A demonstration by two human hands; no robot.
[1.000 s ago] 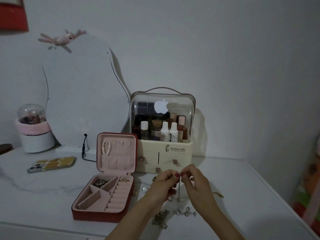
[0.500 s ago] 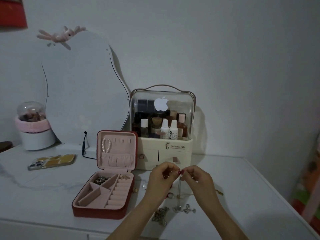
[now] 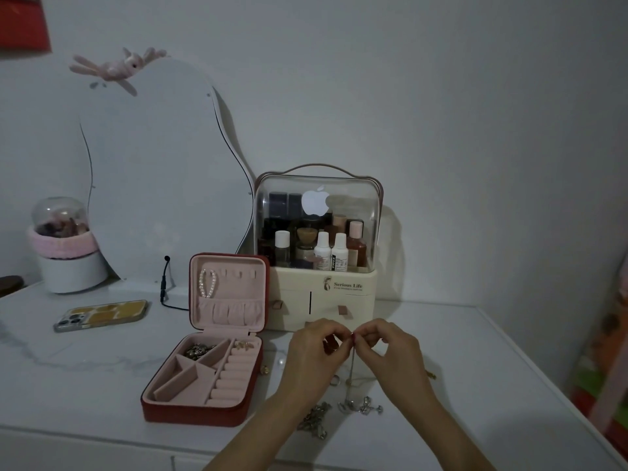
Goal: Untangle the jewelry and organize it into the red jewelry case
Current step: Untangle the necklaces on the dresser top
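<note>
The red jewelry case [image 3: 190, 414] stands open on the white dresser, its pink lining showing. A pearl bracelet [image 3: 208, 283] hangs in its lid and a dark tangled piece [image 3: 197, 350] lies in a back compartment. To the right of the case, my left hand [image 3: 314, 360] and my right hand [image 3: 390, 351] meet fingertip to fingertip and pinch the top of a thin silver chain [image 3: 352, 368] that hangs straight down. Below them lie a silver chain cluster [image 3: 361, 405], a darker chain [image 3: 314, 423] and a small ring [image 3: 335, 380].
A cream cosmetics box [image 3: 324, 294] with a clear dome stands just behind my hands. A phone [image 3: 101, 315] lies at the left, with a mirror [image 3: 163, 171] and a white pot [image 3: 73, 271] behind it. The dresser's front edge [image 3: 102, 440] runs close below the case.
Both hands have stayed together on the thin chain and risen slightly towards the cosmetics box. The camera view has shifted a little; the case and loose jewelry have not moved.
</note>
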